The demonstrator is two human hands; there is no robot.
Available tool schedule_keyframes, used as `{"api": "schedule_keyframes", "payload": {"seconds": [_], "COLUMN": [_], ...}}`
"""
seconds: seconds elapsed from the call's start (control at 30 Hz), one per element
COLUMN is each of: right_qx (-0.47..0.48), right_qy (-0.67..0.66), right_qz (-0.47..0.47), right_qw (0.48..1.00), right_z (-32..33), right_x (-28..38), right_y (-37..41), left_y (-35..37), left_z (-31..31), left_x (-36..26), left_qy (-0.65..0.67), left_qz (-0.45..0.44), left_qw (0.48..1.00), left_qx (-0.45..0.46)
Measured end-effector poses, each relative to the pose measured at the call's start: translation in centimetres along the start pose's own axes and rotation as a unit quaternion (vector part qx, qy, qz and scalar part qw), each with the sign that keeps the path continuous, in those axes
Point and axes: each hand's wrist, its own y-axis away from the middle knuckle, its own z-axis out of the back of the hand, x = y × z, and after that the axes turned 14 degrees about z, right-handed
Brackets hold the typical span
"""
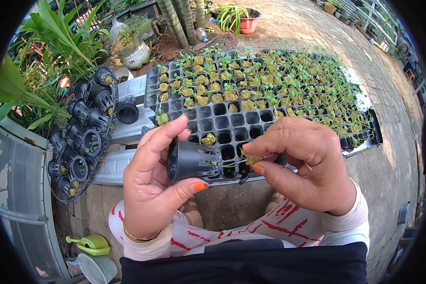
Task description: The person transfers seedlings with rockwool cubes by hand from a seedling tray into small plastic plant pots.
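Note:
My left hand (pixel 152 182) holds a black slotted net pot (pixel 190 160) on its side, thumb below and fingers behind, its wide mouth facing left. In my right hand (pixel 307 165), thumb and forefinger pinch a small brownish plug (pixel 254 159) at the pot's slotted base. A thin pale seedling stem (pixel 232 164) runs from the plug into the pot's base. Behind both hands lies a black seedling tray (pixel 206 111) with sprouts in many cells. One lone plug (pixel 208 139) with a small sprout sits in a cell just beyond the pot.
A wire basket (pixel 112 125) of black net pots stands at the left. One loose net pot (pixel 127 112) rests on the silver slatted bench (pixel 116 165). A green watering can (pixel 91 244) and a pale bucket (pixel 97 269) are at lower left. A potted plant (pixel 249 22) stands behind.

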Motion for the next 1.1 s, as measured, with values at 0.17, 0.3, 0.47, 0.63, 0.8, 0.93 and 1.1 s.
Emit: {"api": "schedule_keyframes", "payload": {"seconds": [0.17,0.3,0.47,0.63,0.8,0.93,1.1], "right_qx": [-0.078,-0.136,-0.2,-0.234,-0.256,-0.261,-0.297], "right_qy": [-0.127,-0.21,-0.236,-0.249,-0.253,-0.256,-0.271], "right_qz": [-0.138,-0.209,-0.186,-0.19,-0.201,-0.2,-0.202], "right_qw": [0.979,0.945,0.932,0.92,0.911,0.909,0.893], "right_z": [0.1,0.5,1.1,1.4,1.6,1.6,1.8], "right_x": [-0.3,-0.7,-0.8,-1.4,-1.7,-2.2,-2.4], "right_y": [0.4,0.3,0.4,0.4,0.0,-0.2,-0.8], "left_y": [0.3,-0.2,-0.4,-0.8,-1.6,-2.1,-2.6], "left_z": [1.1,1.7,1.9,1.4,0.6,1.5,3.4], "left_x": [-1.7,-1.2,-1.3,-1.2,-1.2,-2.3,-2.3], "left_qy": [-0.12,-0.386,-0.413,-0.373,-0.406,-0.371,-0.294], "left_qz": [-0.013,-0.015,-0.038,-0.035,-0.042,-0.035,0.02], "left_qw": [0.983,0.912,0.904,0.924,0.912,0.926,0.954], "left_qx": [-0.142,-0.137,-0.102,-0.076,0.031,0.055,0.055]}}
